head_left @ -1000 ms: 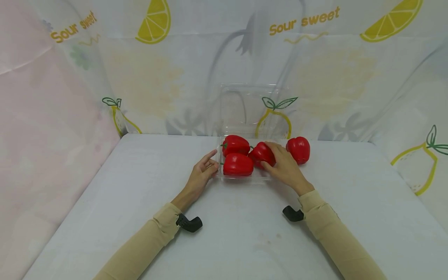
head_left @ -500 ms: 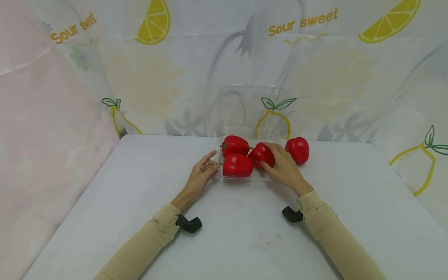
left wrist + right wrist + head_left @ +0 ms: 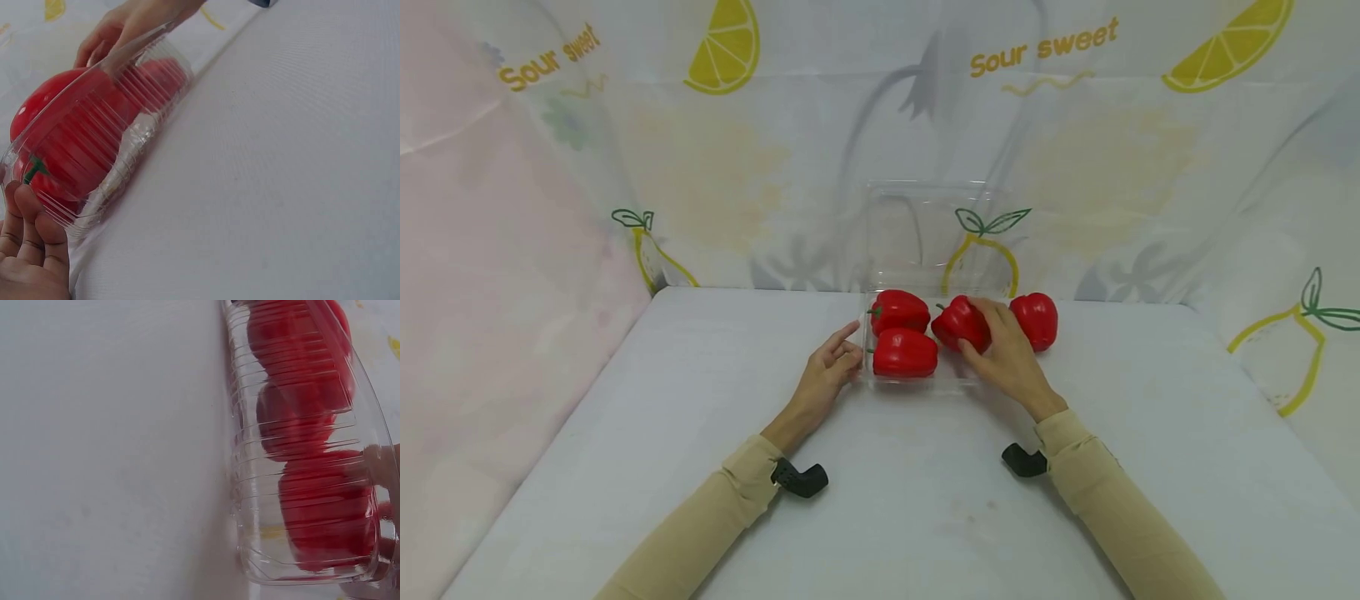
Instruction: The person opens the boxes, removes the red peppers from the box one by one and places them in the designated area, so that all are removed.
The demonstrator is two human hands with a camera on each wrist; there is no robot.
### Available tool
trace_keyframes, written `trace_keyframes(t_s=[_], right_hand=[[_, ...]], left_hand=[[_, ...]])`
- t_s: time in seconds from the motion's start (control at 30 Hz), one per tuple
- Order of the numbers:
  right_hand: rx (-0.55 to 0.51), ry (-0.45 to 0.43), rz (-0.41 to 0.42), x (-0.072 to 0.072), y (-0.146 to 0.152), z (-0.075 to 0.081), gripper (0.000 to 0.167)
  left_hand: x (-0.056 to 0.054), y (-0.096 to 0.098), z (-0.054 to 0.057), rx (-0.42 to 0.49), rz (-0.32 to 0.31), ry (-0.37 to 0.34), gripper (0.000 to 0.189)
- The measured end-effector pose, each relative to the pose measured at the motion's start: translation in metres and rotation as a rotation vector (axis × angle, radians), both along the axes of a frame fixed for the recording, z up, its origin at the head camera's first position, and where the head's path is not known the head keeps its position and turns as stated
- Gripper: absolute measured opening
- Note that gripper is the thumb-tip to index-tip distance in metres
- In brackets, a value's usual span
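Note:
A clear plastic clamshell box (image 3: 955,386) stands at the back of the table, its lid (image 3: 891,237) raised against the backdrop. Two red bell peppers lie along its left side, one in front (image 3: 905,353) and one behind (image 3: 900,312). My right hand (image 3: 1011,360) grips a third red bell pepper (image 3: 958,323) in the right part of the box, thumb in front, fingers over the far side. My left hand (image 3: 822,380) touches the box's left end; in the left wrist view its fingertips (image 3: 28,200) lie against the ribbed wall, its thumb hidden.
Another red bell pepper (image 3: 1037,321) sits just right of the box, beyond my right hand. A lemon-printed cloth (image 3: 820,150) hangs close behind the box. White cloth (image 3: 902,500) covers the table. A black wrist piece (image 3: 800,480) sits at my left cuff.
The pepper in my right hand has shifted slightly back and right, leaving a gap beside the two left peppers. My left hand stays at the box's end. The head view has drifted slightly.

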State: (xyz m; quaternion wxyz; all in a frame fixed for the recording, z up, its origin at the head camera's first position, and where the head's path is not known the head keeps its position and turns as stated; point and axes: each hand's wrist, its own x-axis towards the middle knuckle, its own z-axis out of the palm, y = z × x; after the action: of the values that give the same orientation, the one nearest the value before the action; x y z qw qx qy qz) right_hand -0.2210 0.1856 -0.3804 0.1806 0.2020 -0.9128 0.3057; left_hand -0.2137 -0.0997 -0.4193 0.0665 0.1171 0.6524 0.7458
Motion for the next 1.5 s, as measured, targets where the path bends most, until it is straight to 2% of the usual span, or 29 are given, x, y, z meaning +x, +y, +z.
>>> trace_keyframes(t_s=[0.2,0.7,0.93,1.13,1.5], right_hand=[[-0.066,0.062,0.001,-0.001,0.0,-0.002,0.066],[-0.089,0.112,-0.037,0.001,0.006,0.004,0.068],[-0.084,0.125,-0.058,0.001,0.008,0.006,0.068],[-0.12,0.126,-0.097,0.003,0.011,0.012,0.069],[-0.188,0.13,-0.146,0.002,0.021,0.017,0.059]], left_hand=[[0.0,-0.001,0.001,0.009,-0.004,-0.015,0.053],[0.0,-0.001,-0.001,0.026,-0.021,-0.023,0.054],[0.0,-0.001,0.0,0.058,-0.024,-0.039,0.053],[0.0,-0.002,-0.001,0.064,-0.027,-0.041,0.052],[-0.001,-0.002,0.0,0.079,-0.03,-0.041,0.052]])
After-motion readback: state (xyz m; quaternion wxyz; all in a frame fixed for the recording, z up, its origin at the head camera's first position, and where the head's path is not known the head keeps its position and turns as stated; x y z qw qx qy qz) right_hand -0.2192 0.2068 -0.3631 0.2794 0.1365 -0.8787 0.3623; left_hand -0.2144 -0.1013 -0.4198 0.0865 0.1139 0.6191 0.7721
